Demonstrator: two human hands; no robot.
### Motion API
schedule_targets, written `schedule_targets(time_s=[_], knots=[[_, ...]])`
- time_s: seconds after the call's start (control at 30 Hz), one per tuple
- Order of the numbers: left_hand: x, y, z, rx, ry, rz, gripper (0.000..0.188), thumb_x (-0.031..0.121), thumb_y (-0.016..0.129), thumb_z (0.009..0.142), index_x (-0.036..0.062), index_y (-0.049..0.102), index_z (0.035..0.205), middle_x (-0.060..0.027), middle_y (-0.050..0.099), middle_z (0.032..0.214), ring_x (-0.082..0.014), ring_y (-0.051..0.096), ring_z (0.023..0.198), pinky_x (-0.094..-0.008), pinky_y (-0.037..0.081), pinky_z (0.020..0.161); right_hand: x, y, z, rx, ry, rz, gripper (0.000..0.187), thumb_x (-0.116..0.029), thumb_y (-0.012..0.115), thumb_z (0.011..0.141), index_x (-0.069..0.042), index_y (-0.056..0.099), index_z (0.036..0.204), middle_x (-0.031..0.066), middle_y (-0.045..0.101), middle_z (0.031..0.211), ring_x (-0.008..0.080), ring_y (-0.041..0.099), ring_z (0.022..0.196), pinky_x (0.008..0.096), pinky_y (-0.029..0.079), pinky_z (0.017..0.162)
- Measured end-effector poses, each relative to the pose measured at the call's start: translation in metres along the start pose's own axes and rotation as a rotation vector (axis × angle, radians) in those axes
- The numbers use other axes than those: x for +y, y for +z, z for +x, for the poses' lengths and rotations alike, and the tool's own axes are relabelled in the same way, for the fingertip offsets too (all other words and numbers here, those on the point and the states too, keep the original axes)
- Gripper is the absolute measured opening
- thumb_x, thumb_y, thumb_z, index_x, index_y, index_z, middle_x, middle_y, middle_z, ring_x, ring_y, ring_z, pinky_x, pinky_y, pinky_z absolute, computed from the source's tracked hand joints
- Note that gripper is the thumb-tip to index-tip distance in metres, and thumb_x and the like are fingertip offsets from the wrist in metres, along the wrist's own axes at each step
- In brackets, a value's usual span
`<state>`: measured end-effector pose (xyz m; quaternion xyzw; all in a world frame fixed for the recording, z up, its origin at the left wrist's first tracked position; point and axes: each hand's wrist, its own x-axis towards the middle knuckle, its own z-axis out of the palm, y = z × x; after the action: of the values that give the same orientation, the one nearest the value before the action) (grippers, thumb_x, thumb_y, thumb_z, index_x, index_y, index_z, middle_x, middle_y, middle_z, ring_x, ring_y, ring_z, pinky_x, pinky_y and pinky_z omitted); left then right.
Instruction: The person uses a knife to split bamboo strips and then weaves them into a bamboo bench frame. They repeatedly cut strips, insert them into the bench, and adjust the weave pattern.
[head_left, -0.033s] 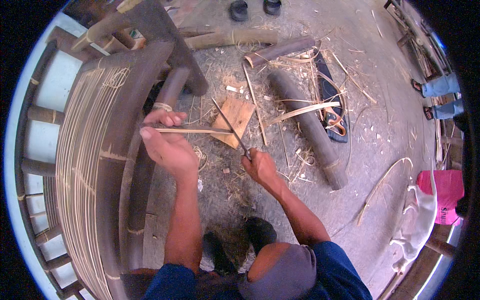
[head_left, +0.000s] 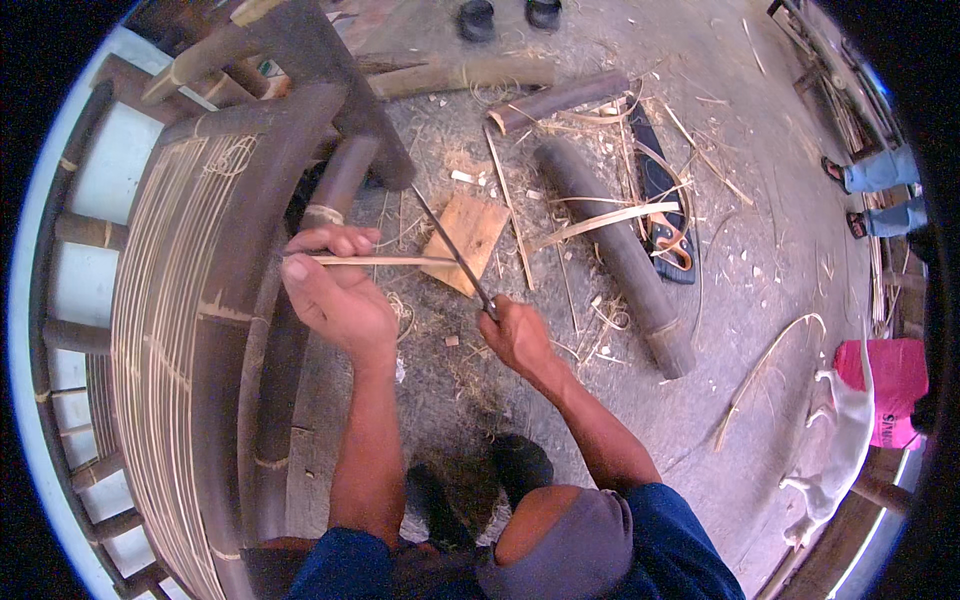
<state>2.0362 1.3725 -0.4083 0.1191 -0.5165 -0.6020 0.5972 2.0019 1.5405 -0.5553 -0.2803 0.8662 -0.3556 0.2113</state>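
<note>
Left of the frame's centre, the person's left hand (head_left: 340, 300) pinches a thin pale strip (head_left: 395, 261) between thumb and fingers, its free end reaching right above a wooden block (head_left: 478, 230). Near the centre, the right hand's (head_left: 522, 338) fingers are wrapped around a knife (head_left: 450, 243), its blade slanting across the strip's end; whether they touch is unclear.

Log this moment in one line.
left hand: holds pale strip | right hand: grips knife | blade: at strip's right end | wooden block: below
</note>
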Motion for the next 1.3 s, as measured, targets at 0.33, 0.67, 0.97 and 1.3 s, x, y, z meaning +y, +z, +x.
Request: schedule_targets(time_s=[0.33,0.67,0.97,1.3], knots=[[0.000,-0.006,-0.010,0.116,-0.046,0.237,0.048,0.048,0.053,0.104,0.0123,0.036,0.076,0.0014,0.034,0.059,-0.0103,0.035,0.050,-0.0285,0.031,0.047,-0.064,-0.015,-0.003,0.062,-0.053,0.106,0.026,-0.023,0.066,0.092,0.002,0.060,0.096,0.0280,0.063,0.069,0.0473,0.066,0.066,0.0536,0.052,0.059],[0.005,-0.014,0.001,0.146,-0.096,0.172,0.047,0.044,0.052,0.106,0.0111,0.036,0.076,0.0008,0.036,0.061,-0.0086,0.034,0.051,-0.0272,0.031,0.048,0.016,0.018,0.016,0.030,-0.009,0.058,0.027,-0.025,0.066,0.091,0.000,0.061,0.096,0.0275,0.065,0.074,0.0482,0.066,0.072,0.0561,0.053,0.065],[-0.003,-0.012,0.002,0.025,-0.088,0.101,0.023,0.029,0.050,0.106,0.0091,0.049,0.095,-0.0032,0.050,0.076,-0.0140,0.049,0.066,-0.0318,0.046,0.068,0.037,0.027,0.005,-0.007,0.098,0.142,0.036,-0.031,0.064,0.094,0.004,0.058,0.087,0.0212,0.063,0.064,0.0343,0.067,0.061,0.0472,0.053,0.059],[0.025,-0.002,-0.012,-0.504,-0.265,0.431,0.027,0.013,0.061,0.101,0.0000,0.060,0.124,-0.0069,0.066,0.105,-0.0143,0.064,0.098,-0.0320,0.054,0.084,-0.112,-0.116,-0.055,-0.040,-0.136,0.601,0.045,-0.021,0.052,0.103,0.003,0.048,0.140,0.0045,0.059,0.079,0.0115,0.058,0.060,0.0280,0.049,0.054]])
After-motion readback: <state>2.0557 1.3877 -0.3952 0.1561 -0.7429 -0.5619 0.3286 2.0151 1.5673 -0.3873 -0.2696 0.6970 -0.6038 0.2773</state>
